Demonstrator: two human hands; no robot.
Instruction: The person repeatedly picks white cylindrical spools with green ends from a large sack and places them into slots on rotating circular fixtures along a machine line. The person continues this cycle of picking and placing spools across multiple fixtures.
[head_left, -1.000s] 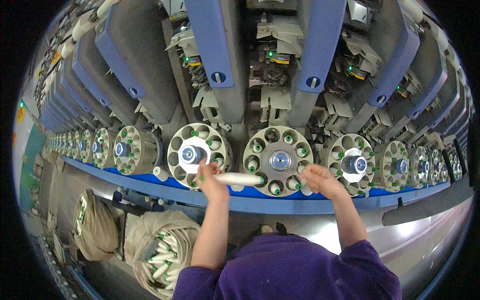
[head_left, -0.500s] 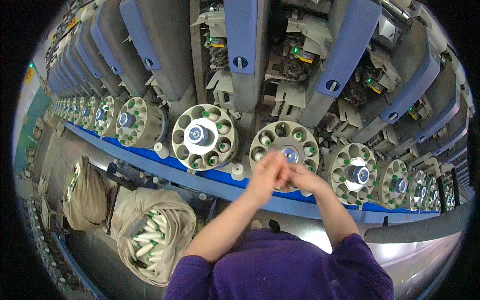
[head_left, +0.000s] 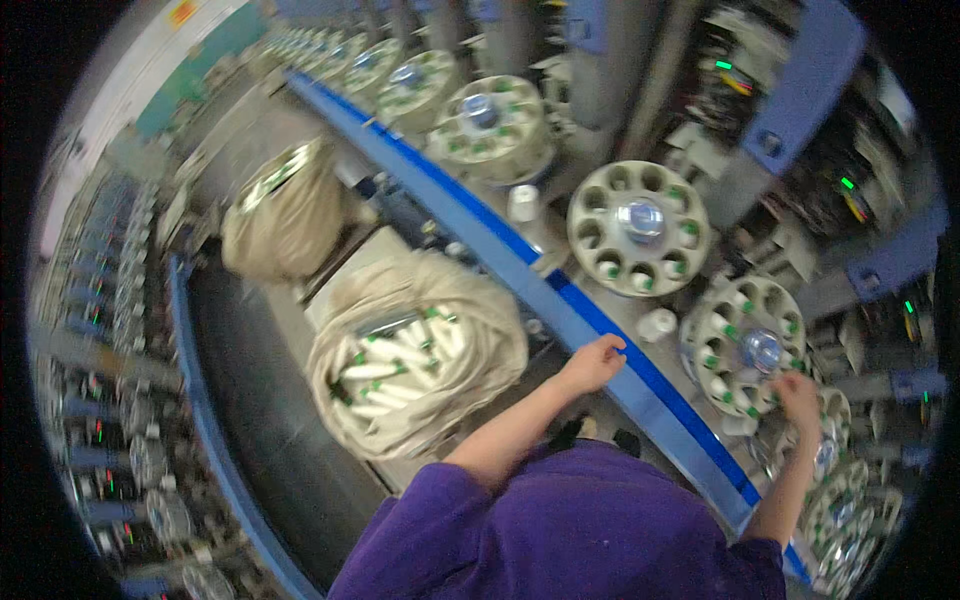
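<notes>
My left hand [head_left: 597,362] hangs over the blue rail, fingers curled together; anything in them is too small or blurred to make out. At the lower right rim of a round cream bobbin magazine [head_left: 706,352], my right hand [head_left: 795,398] has its fingers drawn together, and what they may hold does not show. Several of the magazine's pockets carry white yarn bobbins with green tips, around a blue-and-silver hub [head_left: 762,352]. A second round magazine [head_left: 640,280], farther off, holds similar bobbins in some pockets. Between the two stands a small white cone [head_left: 656,325].
A beige cloth sack [head_left: 490,375] full of white green-tipped bobbins [head_left: 395,365] lies left of my arm, with another sack [head_left: 285,235] beyond it. The blue rail [head_left: 450,215] runs diagonally along the row of magazines. Grey-and-blue machine housings [head_left: 810,80] rise behind.
My hands, together over the magazine before, are now apart: the left over the rail, the right at the magazine's edge. The view has turned left, bringing the sacks closer to the middle.
</notes>
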